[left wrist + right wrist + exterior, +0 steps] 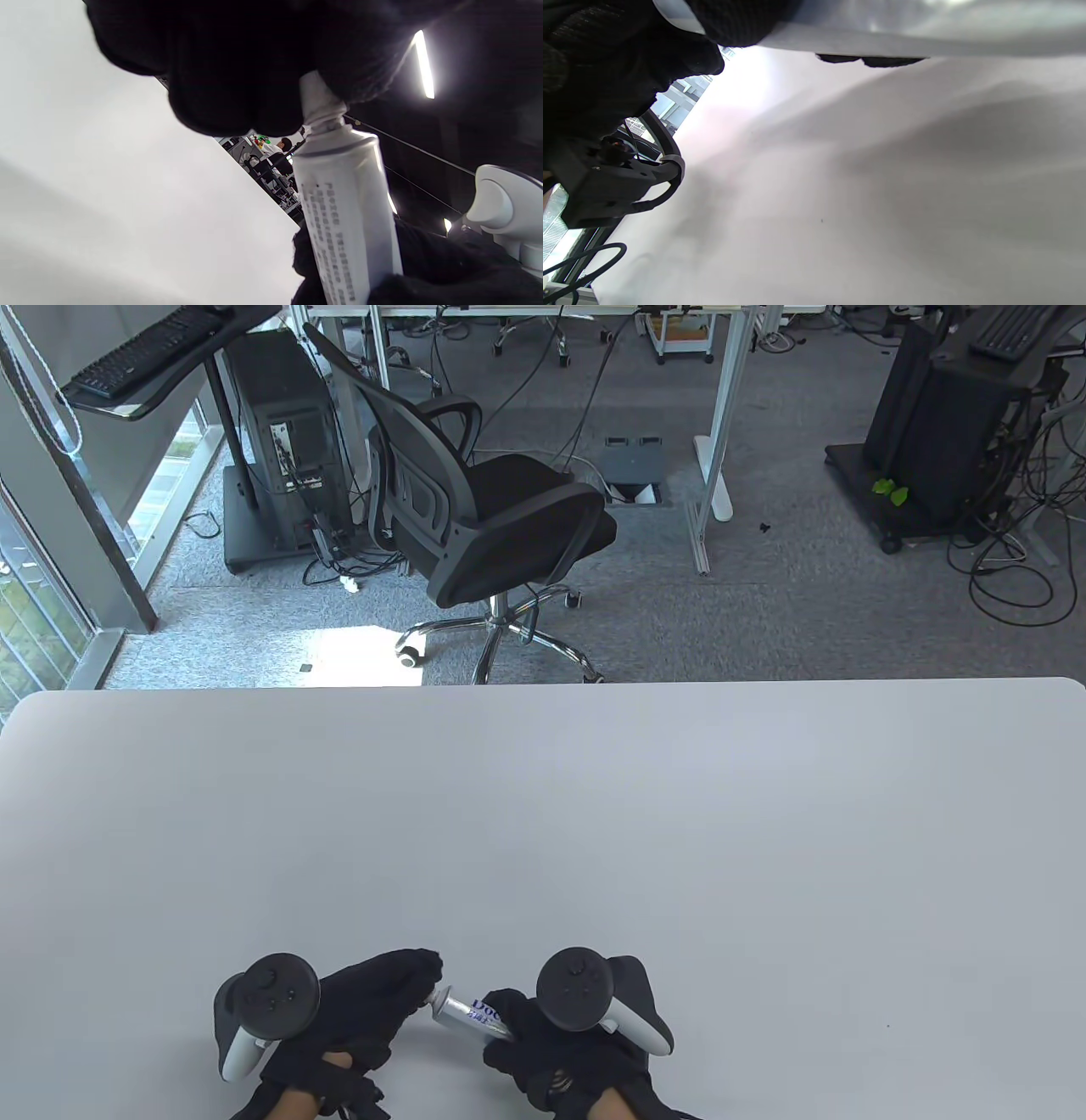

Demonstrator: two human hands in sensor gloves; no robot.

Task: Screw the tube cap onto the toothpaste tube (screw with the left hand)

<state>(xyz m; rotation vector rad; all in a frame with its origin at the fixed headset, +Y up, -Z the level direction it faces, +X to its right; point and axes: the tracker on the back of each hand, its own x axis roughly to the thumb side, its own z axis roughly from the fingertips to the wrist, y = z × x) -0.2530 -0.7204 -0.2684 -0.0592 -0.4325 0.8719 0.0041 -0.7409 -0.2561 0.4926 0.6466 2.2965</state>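
Both hands at near table edge, wrists cut off by bottom of table view. Left hand (pixel 365 1014) in black glove, tracker (pixel 263 1005) on its back covers most of the knuckles. Right hand (pixel 560 1056) same, its tracker (pixel 594 997) hides the fingers from above.

Toothpaste tube (pixel 471 1016) is held between the two hands, just above the table (pixel 543 831), lying roughly level with nozzle end pointing left. Only a short silver stretch with blue lettering shows in table view; rest buried in right glove. Right hand grips the tube body, fingers wrapped round it; the tail end is not visible.

Left wrist view: tube (pixel 348 212) fills the middle, small print on it blurred, unreadable. White tube cap (pixel 316 99) sits on the nozzle, left fingertips (pixel 229 84) closed around its top, pinching it. Upper half of the cap is hidden under the glove. Thread area just under the cap is visible as a narrow neck; cannot tell how far the cap is screwed down. Right tracker's white handle cut off at right edge.

Right wrist view: mostly blurred table surface. Pale band along the top is likely the tube (pixel 925 29), too close and out of focus to be sure. Dark glove and strap hardware in the left corner.

Beyond the table: black office chair (pixel 484 517) on grey carpet, desk legs, computer tower, tangled cables at far right.
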